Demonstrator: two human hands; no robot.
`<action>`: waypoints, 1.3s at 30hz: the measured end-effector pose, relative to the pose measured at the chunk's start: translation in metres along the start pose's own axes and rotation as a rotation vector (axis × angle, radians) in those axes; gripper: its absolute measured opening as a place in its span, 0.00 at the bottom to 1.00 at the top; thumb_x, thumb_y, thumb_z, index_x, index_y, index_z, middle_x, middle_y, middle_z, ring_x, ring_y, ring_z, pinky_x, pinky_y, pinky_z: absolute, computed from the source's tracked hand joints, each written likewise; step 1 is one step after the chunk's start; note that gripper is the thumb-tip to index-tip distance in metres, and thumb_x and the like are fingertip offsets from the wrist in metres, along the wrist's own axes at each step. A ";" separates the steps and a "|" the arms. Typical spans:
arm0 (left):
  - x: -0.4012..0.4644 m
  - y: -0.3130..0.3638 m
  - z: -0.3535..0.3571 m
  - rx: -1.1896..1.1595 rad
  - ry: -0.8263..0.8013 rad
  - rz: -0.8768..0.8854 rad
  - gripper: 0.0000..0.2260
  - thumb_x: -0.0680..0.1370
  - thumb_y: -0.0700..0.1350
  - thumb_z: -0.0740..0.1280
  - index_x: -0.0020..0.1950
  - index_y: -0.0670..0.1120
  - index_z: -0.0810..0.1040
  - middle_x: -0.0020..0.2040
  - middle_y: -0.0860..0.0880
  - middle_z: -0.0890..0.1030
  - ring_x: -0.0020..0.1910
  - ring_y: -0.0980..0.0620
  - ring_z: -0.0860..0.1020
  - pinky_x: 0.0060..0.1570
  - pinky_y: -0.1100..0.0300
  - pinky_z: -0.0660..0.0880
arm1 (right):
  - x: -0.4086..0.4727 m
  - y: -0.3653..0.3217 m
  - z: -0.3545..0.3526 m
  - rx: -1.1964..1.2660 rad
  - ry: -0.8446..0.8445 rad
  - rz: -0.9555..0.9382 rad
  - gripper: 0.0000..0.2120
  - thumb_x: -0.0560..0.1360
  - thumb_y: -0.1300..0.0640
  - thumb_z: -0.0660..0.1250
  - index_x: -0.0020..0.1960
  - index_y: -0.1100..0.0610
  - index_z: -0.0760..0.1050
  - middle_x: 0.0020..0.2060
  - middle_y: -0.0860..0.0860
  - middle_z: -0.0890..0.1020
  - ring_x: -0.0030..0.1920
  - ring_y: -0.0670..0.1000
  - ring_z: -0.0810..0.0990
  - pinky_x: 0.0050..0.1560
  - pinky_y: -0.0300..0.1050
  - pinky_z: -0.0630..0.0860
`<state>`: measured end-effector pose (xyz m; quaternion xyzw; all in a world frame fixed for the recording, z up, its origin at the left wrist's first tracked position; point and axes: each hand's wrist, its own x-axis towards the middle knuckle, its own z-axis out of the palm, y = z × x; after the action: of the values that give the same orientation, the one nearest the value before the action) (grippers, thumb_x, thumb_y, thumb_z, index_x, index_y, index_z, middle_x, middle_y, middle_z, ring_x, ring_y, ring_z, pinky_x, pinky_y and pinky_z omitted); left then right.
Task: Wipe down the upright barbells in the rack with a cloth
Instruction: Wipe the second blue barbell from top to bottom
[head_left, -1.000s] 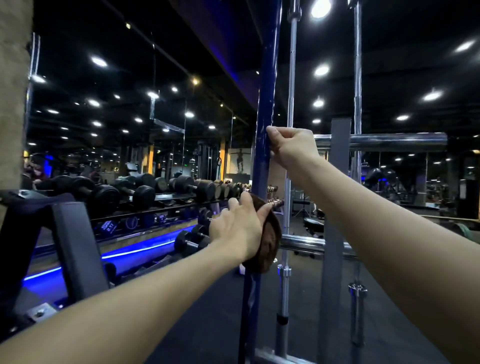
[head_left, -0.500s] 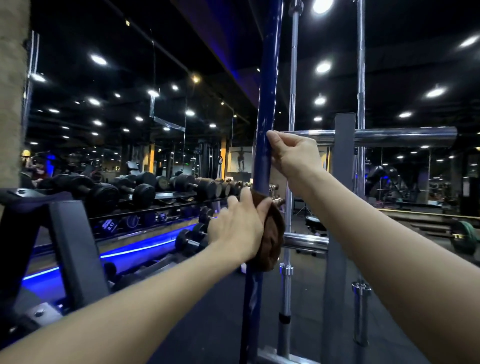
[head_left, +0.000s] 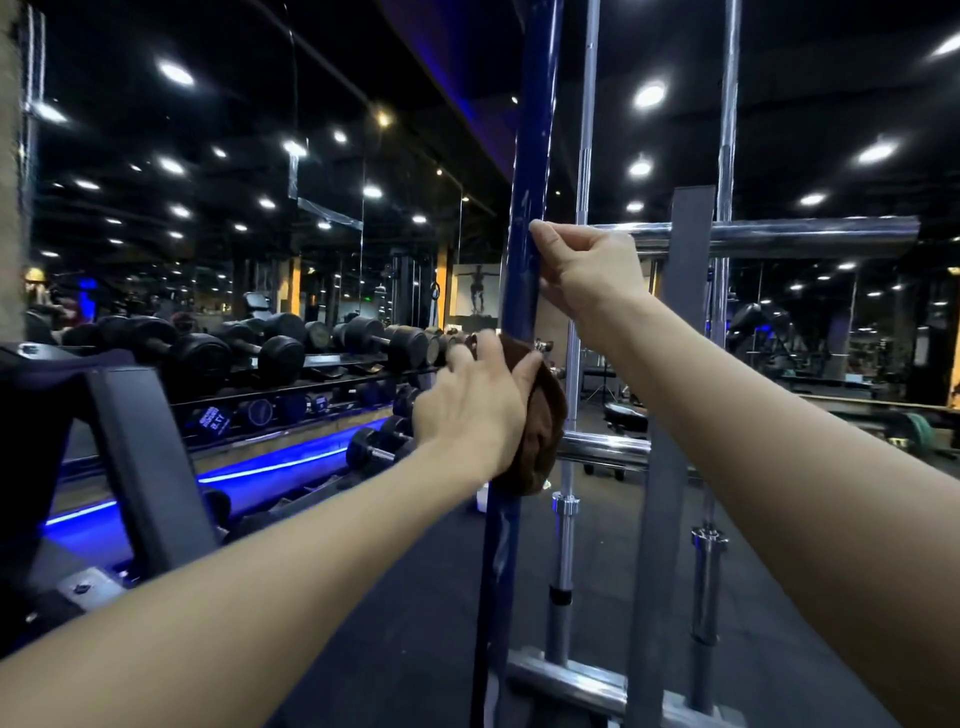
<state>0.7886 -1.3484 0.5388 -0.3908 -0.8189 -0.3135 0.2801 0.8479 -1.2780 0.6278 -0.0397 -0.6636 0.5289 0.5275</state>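
A blue upright barbell stands in the chrome rack, right in front of me. My right hand grips this blue bar at about chest height. Just below it, my left hand wraps a brown cloth around the same bar. Two chrome barbells stand upright to the right of the blue one, their lower sleeves resting in the rack's base.
A grey rack post rises between the chrome bars. A long dumbbell rack with a blue light strip runs along the mirrored wall at left. A dark slanted frame stands near left. Black rubber floor lies below.
Both hands keep hold of the blue bar. My left hand with the cloth has slid a little up the bar, closer to my right hand. The view has shifted slightly.
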 end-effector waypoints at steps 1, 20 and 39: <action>-0.006 -0.003 0.004 0.008 -0.032 -0.003 0.23 0.80 0.62 0.46 0.63 0.45 0.63 0.60 0.42 0.71 0.59 0.38 0.73 0.42 0.50 0.63 | -0.001 0.000 0.000 0.003 -0.003 0.001 0.11 0.78 0.61 0.65 0.57 0.65 0.78 0.41 0.53 0.81 0.45 0.51 0.81 0.54 0.51 0.80; -0.037 -0.029 -0.031 -0.864 -0.364 -0.554 0.26 0.82 0.57 0.53 0.69 0.37 0.66 0.67 0.36 0.71 0.63 0.39 0.72 0.63 0.48 0.69 | -0.100 -0.004 -0.045 -0.630 -0.278 0.110 0.12 0.71 0.75 0.66 0.39 0.59 0.75 0.35 0.52 0.78 0.37 0.49 0.76 0.42 0.41 0.75; -0.041 -0.015 -0.091 -1.205 -0.507 -0.343 0.06 0.80 0.40 0.61 0.45 0.46 0.75 0.44 0.48 0.78 0.43 0.53 0.77 0.38 0.57 0.77 | -0.084 -0.040 -0.052 -0.436 0.585 0.079 0.27 0.71 0.58 0.71 0.64 0.62 0.63 0.60 0.59 0.71 0.57 0.57 0.75 0.56 0.45 0.73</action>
<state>0.8179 -1.4415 0.5647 -0.4045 -0.5918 -0.6542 -0.2412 0.9438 -1.3130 0.5963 -0.3263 -0.5798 0.3614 0.6533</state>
